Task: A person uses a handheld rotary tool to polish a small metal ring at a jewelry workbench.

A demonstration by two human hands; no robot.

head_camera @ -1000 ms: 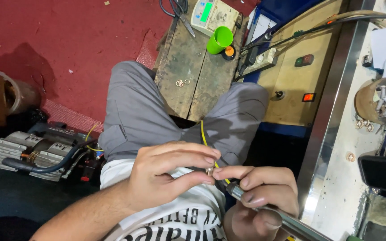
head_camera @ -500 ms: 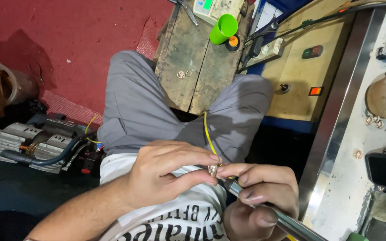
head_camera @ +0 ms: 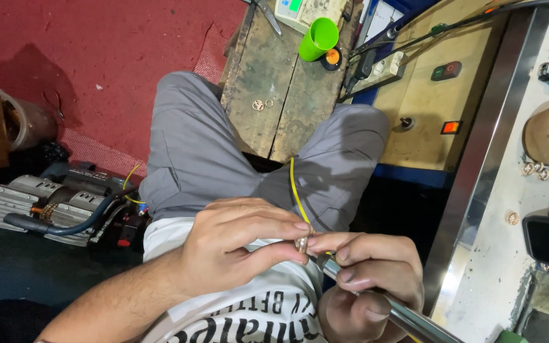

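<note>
A small brass fitting (head_camera: 301,243) is pinched between the fingertips of the left hand (head_camera: 236,248), close above the lap, so it meets the end of a metal rod (head_camera: 394,309). The rod is steadied in the clenched right hand (head_camera: 366,286); a yellow wire (head_camera: 296,194) trails away over the knee.

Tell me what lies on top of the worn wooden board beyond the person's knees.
On the wooden board lie two small metal rings, a tipped green cup and an orange round piece beside it. The board's near end is covered by the grey-trousered legs, so anything there is hidden.
</note>
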